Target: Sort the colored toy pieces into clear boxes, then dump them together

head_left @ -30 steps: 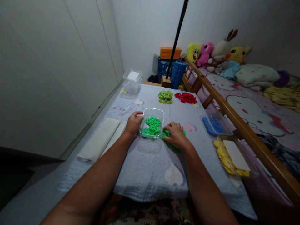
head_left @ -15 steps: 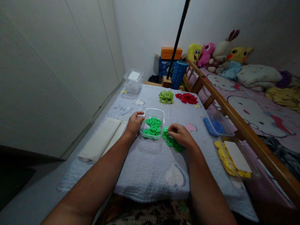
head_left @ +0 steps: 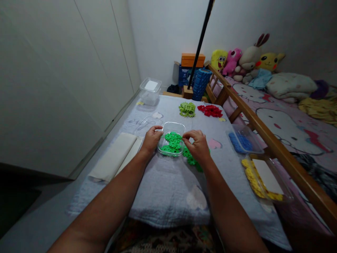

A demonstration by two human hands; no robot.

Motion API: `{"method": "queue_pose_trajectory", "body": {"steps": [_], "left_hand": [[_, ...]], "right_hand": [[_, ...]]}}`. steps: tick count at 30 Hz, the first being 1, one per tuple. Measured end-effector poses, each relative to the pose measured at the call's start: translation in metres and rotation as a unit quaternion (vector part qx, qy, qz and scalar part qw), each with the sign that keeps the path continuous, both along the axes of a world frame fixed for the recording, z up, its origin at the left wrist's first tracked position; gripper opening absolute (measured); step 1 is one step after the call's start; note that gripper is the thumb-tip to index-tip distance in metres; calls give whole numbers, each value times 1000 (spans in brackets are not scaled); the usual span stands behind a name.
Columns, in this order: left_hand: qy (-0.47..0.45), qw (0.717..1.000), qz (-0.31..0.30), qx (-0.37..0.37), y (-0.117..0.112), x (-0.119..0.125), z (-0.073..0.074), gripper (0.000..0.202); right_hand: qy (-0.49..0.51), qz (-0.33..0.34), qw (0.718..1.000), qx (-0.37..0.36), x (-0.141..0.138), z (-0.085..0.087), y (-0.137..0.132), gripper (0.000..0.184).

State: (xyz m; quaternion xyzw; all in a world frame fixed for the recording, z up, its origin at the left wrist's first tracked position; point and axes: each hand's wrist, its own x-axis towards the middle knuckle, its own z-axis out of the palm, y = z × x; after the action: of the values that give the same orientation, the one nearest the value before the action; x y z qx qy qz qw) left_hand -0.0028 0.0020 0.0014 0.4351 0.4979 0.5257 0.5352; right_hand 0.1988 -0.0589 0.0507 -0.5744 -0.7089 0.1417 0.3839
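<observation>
A clear plastic container (head_left: 172, 126) sits in the middle of the quilted table and holds dark green foam pieces (head_left: 171, 140). My left hand (head_left: 151, 138) grips its left rim. My right hand (head_left: 197, 145) hovers over the container's right edge with fingers pinched together; what they hold is hidden. More loose dark green pieces (head_left: 191, 160) lie on the cloth just under and beside that hand.
Piles of light green pieces (head_left: 187, 109) and red pieces (head_left: 210, 110) lie farther back. A tub of blue pieces (head_left: 240, 140) and a tub of yellow pieces (head_left: 259, 182) stand at the right by the wooden bed rail (head_left: 273, 147). An empty lidded tub (head_left: 150, 91) is at the back left.
My right hand lifted off the loose green pile and moved left and up to the container's right edge. The left hand stayed on the rim.
</observation>
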Motion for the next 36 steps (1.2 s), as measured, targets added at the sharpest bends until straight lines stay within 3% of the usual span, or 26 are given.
{"method": "queue_pose_trajectory", "body": {"steps": [6,14,20,25,29,36], "left_hand": [[-2,1000,2,6,1,0,-2,43],[-6,1000,2,7,0,0,0,43],[-16,1000,1,-4,0,1,0,44],[-9,1000,1,2,1,0,0,43],[-9,1000,1,3,2,-1,-2,43],[-10,1000,3,3,2,-1,-2,42]], "right_hand": [[-143,7,989,-38,-18,2,12,13],[-197,20,979,-53,-33,4,18,13],[-112,-3,992,-49,-10,5,9,13],[-65,-44,996,-40,27,-7,3,13],[-123,-62,986,-92,43,-21,-2,15],[-245,-22,959,-142,33,-36,-8,27]]}}
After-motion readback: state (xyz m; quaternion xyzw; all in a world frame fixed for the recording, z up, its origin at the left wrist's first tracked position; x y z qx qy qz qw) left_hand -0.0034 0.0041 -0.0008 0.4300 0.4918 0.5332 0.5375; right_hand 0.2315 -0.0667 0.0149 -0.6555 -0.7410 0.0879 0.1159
